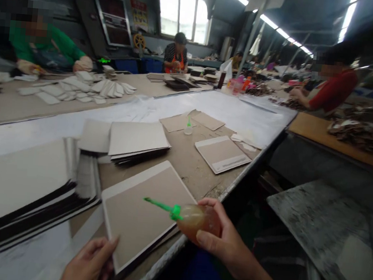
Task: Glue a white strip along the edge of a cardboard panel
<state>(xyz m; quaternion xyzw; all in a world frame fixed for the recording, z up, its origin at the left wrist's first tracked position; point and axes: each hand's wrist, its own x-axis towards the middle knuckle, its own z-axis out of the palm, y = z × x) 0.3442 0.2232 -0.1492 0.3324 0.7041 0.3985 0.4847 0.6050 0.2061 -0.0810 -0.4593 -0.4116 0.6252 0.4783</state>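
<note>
The right hand (229, 244) is wrapped around a small, soft, see-through plastic glue bottle (195, 221) full of amber liquid, with a long thin green nozzle that points left over a flat square brown cardboard panel with white paper edges (144, 212). The tip of the nozzle sits just above the panel's dull brown face; whether it touches is hard to tell. The left hand (89, 264) pinches the panel's near corner, thumb on top and fingers tucked under. The panel lies at the front edge of the long grey worktable (191, 162), on top of darker sheets that peek out below it. To the left is a fanned pile of big flat boards with pale faces and black edges (21, 195). Behind the panel sits a neat stack of light grey boards (137, 142). Farther right lies a smaller brown panel with white borders (222, 154), and behind it stands a second little clear bottle with a green cap (188, 128) between two plain brown card sheets (191, 121). A smooth white sheet (234, 111) covers the middle of the table. Across the table, a person in a green top (47, 45) works beside a spread of small white pieces (80, 88). On the right, a person in a red top (331, 85) sits near heaps of dark brown scraps (366, 129).
</note>
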